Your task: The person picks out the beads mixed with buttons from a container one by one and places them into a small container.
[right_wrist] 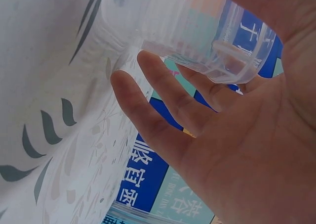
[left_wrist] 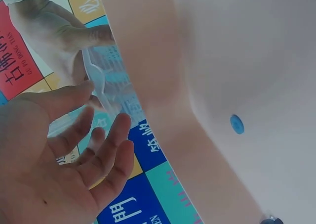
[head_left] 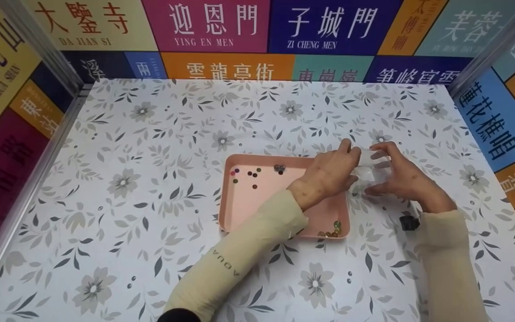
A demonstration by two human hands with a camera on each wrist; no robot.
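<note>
A clear plastic container (head_left: 365, 174) stands just off the right edge of a pink tray (head_left: 262, 210), between the two hands. My right hand (head_left: 403, 179) spans it, with thumb and fingers on opposite sides; in the right wrist view the ribbed container (right_wrist: 173, 31) lies between them, the palm apart from it. My left hand (head_left: 327, 174) reaches over the tray's right side. Its loosely bent fingers (left_wrist: 118, 140) hold nothing, and the thumb is close to the container's rim; whether it touches I cannot tell. Several dark beads (head_left: 255, 175) lie in the tray.
Grey beads (head_left: 280, 168) sit near the tray's back wall, and green and amber beads (head_left: 335, 230) gather in its front right corner. A small black object (head_left: 409, 222) is beside the right wrist. Under everything is a floral tabletop (head_left: 128, 214), with lettered panels (head_left: 213, 27) around it.
</note>
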